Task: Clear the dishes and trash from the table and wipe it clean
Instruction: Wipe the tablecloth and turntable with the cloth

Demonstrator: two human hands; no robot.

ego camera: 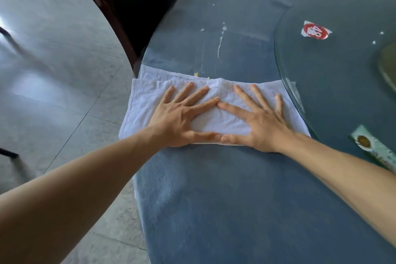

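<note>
White cloth lies flat under both hands.

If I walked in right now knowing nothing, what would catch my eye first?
Two spread hands, left hand and right hand, pressing a folded white cloth flat on the blue table, thumbs and forefingers nearly meeting. Just beyond the cloth, white streaks and yellow crumbs mark the surface. On the glass turntable to the right lies a red-and-white wrapper scrap.

A restaurant dining room: large round table with glass lazy Susan, dark chair, tiled floor.
</note>
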